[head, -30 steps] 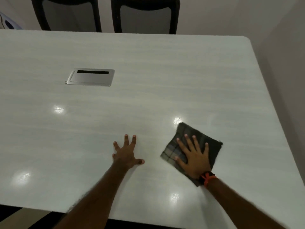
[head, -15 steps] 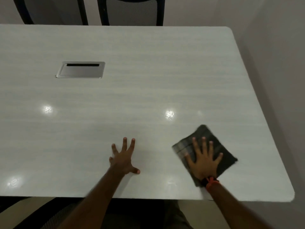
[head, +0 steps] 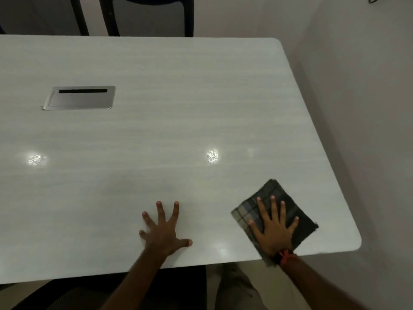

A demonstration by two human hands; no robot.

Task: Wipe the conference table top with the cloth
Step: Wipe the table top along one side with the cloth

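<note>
A: Spotted the cloth yet?

B: Yep. Dark plaid, folded, flat on the tabletop right by the near right corner, slightly overhanging the near edge. Pinned under the right hand, fingers straight and spread wide, orange band at the wrist.

A: And the left hand?

B: Palm down on bare tabletop close to the near edge, well left of the cloth, fingers splayed wide, holding nothing. Further out: metal hatch toward the far left, chairs past the far edge.
</note>
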